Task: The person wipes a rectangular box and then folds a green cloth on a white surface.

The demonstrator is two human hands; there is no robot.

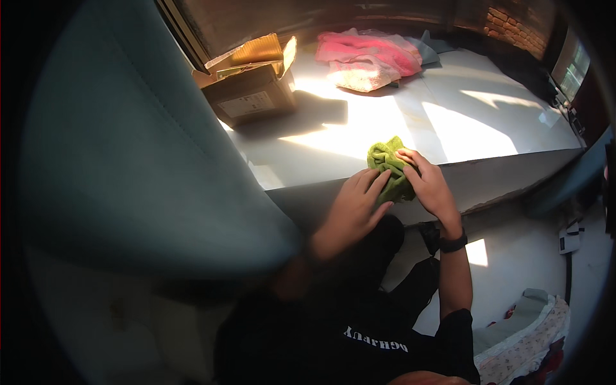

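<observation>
A green cloth (pixel 385 154), bunched into a loose roll of folds, sits at the front edge of the white ledge (pixel 359 141). My left hand (pixel 357 204) grips its near left side, with the fingertips pressed on the folds and the thumb low beside it. Around the right side curls my right hand (pixel 428 183), fingers on the top of the cloth. A dark band is on my right wrist. The underside of the cloth is hidden.
An opened cardboard box (pixel 253 96) stands at the back left of the ledge. Farther back lies a crumpled pink and white cloth (pixel 372 58). A large blue-green padded surface (pixel 135 167) fills the left. Patterned fabric (pixel 526 340) lies at lower right.
</observation>
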